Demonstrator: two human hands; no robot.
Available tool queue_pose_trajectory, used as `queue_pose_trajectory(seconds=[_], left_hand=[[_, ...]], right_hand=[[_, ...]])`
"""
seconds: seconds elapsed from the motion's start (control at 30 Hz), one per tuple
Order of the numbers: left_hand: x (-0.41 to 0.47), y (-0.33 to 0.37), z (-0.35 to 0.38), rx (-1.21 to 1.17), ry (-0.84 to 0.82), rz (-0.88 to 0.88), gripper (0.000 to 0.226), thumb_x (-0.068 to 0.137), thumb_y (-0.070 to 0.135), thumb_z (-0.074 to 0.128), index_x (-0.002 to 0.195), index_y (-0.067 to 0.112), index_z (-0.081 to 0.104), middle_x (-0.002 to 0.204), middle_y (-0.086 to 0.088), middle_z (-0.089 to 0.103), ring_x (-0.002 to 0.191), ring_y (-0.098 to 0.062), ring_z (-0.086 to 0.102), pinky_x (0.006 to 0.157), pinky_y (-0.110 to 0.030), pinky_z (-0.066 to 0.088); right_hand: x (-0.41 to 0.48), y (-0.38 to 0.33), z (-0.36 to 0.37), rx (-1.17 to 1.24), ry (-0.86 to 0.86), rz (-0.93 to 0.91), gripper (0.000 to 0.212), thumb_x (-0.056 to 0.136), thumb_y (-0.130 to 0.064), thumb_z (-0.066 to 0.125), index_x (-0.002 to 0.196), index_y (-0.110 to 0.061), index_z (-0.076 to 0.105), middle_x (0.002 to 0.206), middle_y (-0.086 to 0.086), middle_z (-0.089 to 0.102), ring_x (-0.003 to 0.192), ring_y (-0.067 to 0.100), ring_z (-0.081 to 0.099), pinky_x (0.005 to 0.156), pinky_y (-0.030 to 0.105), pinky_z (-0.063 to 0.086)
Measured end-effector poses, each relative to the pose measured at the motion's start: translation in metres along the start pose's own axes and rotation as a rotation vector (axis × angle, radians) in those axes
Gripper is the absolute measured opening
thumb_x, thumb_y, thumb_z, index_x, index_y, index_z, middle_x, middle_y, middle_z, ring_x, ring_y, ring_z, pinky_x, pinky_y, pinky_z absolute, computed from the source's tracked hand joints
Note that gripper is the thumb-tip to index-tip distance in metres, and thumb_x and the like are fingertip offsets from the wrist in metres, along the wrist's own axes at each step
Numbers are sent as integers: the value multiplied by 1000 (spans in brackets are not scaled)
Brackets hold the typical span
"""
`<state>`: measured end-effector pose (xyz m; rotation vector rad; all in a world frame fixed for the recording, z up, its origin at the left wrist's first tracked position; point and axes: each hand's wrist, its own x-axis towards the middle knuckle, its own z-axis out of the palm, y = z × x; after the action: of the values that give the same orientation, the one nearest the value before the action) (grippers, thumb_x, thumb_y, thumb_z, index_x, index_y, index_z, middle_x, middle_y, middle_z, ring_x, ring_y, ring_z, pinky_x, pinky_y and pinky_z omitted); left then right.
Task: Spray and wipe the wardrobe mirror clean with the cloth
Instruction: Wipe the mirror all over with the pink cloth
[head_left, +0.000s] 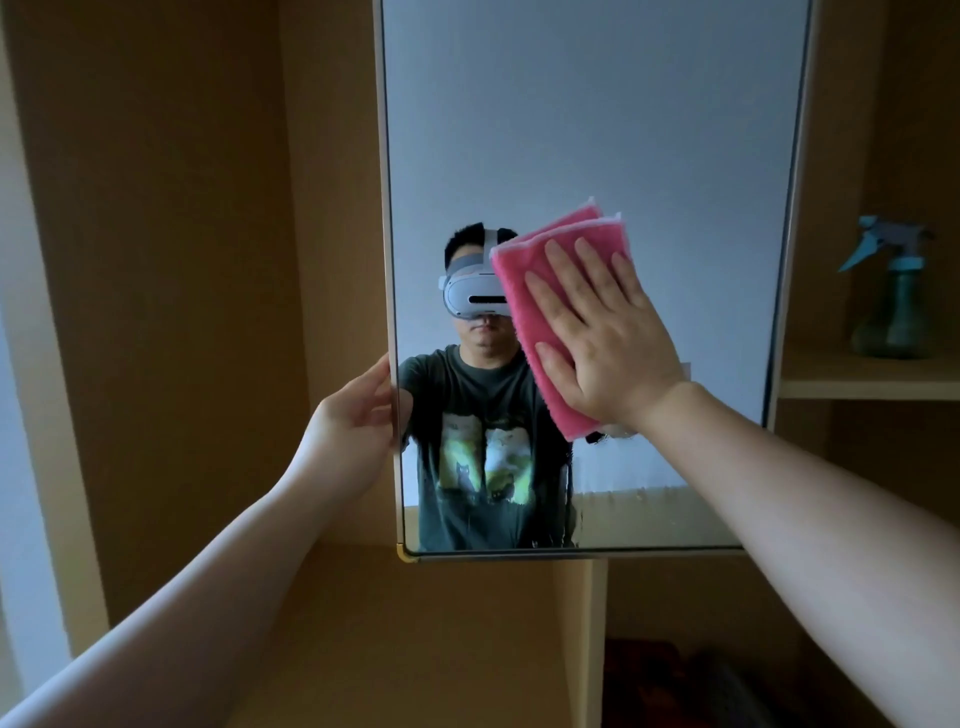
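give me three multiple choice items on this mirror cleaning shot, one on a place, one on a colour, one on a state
1. Where is the spray bottle?
A. on the shelf right of the mirror
B. in the left hand
C. on the floor

2. What colour is the cloth?
A. white
B. pink
C. green

3. What is the left hand doing?
A. spraying
B. hanging free
C. gripping the mirror's left edge

Answers:
1 A, it stands upright on the shelf.
2 B, pink under the right hand, which lies flat on it.
3 C, its fingers wrap the frame.
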<state>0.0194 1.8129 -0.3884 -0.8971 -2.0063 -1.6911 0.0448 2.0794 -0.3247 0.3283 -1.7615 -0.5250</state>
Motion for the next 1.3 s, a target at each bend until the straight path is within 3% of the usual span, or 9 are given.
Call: queue_pose_trajectory(seconds=[0.13,0.33,0.47,0.57,0.67,0.87,1.0,1.17,1.3], left_hand=[[0,-2,0,-23,42,-12,68,83,-26,46,135,19,54,75,11,65,68,-10,61,62,-30,47],[-2,1,1,26,38,21,77,81,-27,44,133,29,55,72,-2,59,65,-14,56,61,-30,48],[-3,4,2,6,42,26,71,82,-27,45,129,25,59,80,-23,55,68,-24,55,63,-34,49],[-4,5,3,4,50,26,71,82,-27,46,130,23,58,81,-22,59,71,-24,59,67,-36,53],[-4,4,5,-15,58,15,68,83,-26,48,134,18,55,77,-7,60,73,-21,61,69,-35,55],[-4,4,5,-31,65,8,69,81,-30,48,133,14,54,73,-7,55,71,-22,57,68,-35,51],[-3,5,7,-56,86,-27,64,82,-26,52,129,17,59,71,7,59,73,-14,60,69,-27,53],[-5,8,9,-38,119,-20,61,83,-23,53,125,21,60,77,-1,62,71,-10,62,63,-17,53],[-5,6,9,-20,114,0,64,83,-24,50,124,23,61,79,-7,61,73,-16,61,61,-19,52]], right_hand=[[-4,-3,1,5,1,50,60,94,-39,39,147,-11,38,153,18,32,142,40,28,118,53,14],[-21,-8,5,15,-5,126,61,96,-39,36,149,-10,32,156,19,26,145,39,20,119,52,9],[-39,-15,10,33,-15,175,62,97,-40,32,151,-10,25,157,18,22,147,37,14,120,52,6],[-56,-23,15,32,-30,195,62,99,-42,26,153,-11,18,159,17,16,148,36,8,120,52,4],[-74,-29,20,48,-42,202,62,100,-43,21,153,-12,15,159,16,14,148,36,6,120,52,4],[-109,-31,23,57,-66,131,62,100,-42,26,153,-11,20,160,15,14,147,38,9,119,54,8],[-112,-23,20,63,-79,75,62,100,-43,28,153,-11,21,159,15,16,147,38,11,120,53,7],[-111,-7,18,48,-96,-11,63,99,-44,29,153,-13,20,160,14,16,148,36,10,119,53,9],[-109,6,16,30,-111,-45,63,99,-45,27,154,-15,18,160,12,16,148,35,10,119,53,10]])
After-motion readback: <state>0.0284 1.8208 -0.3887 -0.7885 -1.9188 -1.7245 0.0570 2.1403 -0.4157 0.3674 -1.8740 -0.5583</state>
